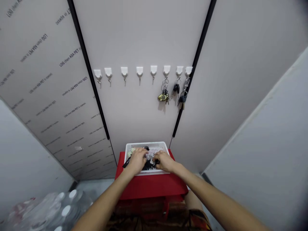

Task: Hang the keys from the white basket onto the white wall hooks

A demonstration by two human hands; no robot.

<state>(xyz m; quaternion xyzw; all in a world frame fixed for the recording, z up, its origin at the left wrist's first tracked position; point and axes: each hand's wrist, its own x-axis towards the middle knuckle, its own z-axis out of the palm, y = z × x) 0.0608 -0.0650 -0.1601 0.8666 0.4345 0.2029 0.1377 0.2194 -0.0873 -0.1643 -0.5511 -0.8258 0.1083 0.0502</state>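
Left hand (137, 160), right hand (164, 161) were placed in white plastic basket (147, 143); fingers were curled, pinching could not be told.

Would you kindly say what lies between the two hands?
The head view shows small black and silvery items between left hand and right hand, in the white basket.

Both hands partly cover the white perforated plastic basket (156, 144). Fingertips of the left hand (138, 159) and right hand (164, 160) are obscured; grip cannot be determined. Small black and pale pieces (148, 165) between them are too small to identify. Left forearm (106, 199) and right forearm (214, 199) are cut off by the lower edge, as is the dark patterned cloth (134, 223). Clear plastic bottles with white caps (69, 208), lower left, are blurred and cropped. Lettering on the grey printed panel (60, 106) runs out of frame.
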